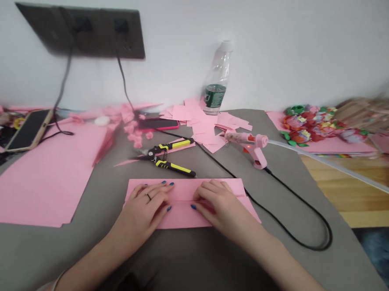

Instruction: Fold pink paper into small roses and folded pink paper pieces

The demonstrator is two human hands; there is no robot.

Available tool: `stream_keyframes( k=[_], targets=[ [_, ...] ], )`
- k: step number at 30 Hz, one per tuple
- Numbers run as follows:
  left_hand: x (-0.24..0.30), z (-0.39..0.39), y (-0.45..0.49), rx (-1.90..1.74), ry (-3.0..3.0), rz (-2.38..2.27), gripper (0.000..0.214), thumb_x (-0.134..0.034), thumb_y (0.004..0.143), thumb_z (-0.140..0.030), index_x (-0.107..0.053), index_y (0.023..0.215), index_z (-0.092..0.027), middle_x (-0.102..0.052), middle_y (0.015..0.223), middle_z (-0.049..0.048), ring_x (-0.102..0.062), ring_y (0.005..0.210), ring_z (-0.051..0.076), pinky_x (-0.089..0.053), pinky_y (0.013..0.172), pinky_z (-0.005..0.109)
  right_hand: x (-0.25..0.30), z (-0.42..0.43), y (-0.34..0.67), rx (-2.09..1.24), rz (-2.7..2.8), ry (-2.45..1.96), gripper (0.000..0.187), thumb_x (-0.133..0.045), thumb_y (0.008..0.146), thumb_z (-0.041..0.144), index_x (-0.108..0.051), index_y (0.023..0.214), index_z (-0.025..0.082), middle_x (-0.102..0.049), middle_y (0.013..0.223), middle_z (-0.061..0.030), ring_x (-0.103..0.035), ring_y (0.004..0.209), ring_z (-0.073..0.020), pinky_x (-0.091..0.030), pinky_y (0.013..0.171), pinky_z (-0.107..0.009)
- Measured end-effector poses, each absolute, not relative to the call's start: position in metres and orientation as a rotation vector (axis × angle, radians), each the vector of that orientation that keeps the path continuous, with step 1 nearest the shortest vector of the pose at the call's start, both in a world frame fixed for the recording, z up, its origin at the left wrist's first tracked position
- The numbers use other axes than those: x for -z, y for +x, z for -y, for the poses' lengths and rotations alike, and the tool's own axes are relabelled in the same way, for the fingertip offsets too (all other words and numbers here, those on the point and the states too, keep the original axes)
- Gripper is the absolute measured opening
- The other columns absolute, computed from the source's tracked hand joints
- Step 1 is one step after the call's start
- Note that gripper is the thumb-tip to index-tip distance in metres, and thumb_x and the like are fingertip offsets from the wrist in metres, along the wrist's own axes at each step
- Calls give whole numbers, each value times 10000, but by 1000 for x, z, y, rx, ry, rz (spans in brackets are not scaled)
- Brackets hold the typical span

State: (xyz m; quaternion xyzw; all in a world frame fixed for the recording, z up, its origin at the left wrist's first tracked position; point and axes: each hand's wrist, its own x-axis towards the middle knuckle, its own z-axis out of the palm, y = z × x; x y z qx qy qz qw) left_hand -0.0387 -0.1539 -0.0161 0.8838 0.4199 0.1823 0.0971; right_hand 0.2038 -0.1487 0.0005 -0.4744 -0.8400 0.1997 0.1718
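Note:
A pink paper sheet (183, 221) with a crease or folded edge along its length lies crosswise on the grey table in front of me. My left hand (148, 204) rests on its left half, fingers stretched out and thumb apart, with blue nails and a ring. On the right half, my right hand (215, 204) has its fingers bent together, thumb and fingertips close at the crease, holding the paper there. Just beyond the sheet lie yellow-and-black cutting shears (167, 155) with their handles spread. A pink glue gun (250, 144) with a clear glue stick sits farther right.
Large pink sheets (40, 184) and a phone (30, 129) are on the left. Pink paper pieces (205, 124), another phone (159, 124) and a plastic bottle (217, 81) stand near the wall. A black cord (307, 247) loops at right, below colourful flowers (309, 124).

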Motion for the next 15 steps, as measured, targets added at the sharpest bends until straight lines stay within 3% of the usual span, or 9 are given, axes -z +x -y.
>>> stream_keyframes(
  k=[6,11,15],
  targets=[
    [18,151,-36,-616,2587,-1260,206,-438,1019,-163,-621,938,-213,-722,1261,60,-649,1164,213,-441,963,409,9,149,205,-675,2227,-1324,212,-645,836,6,-579,809,206,-652,809,-17,-573,797,-195,-468,753,-316],
    [16,154,-35,-612,2637,-1252,216,-475,1017,-215,-643,1150,-190,-707,1293,85,-646,1182,227,-443,999,425,8,149,206,-669,2201,-1320,176,-628,869,43,-597,816,208,-675,814,-33,-593,793,-202,-487,745,-326],
    [17,157,-35,-610,2723,-1236,260,-487,1011,-214,-661,1202,-182,-696,1317,89,-643,1212,240,-449,1032,443,8,149,205,-620,2239,-1328,163,-622,869,57,-598,814,208,-677,811,-39,-599,790,-209,-498,746,-336]
  ],
)
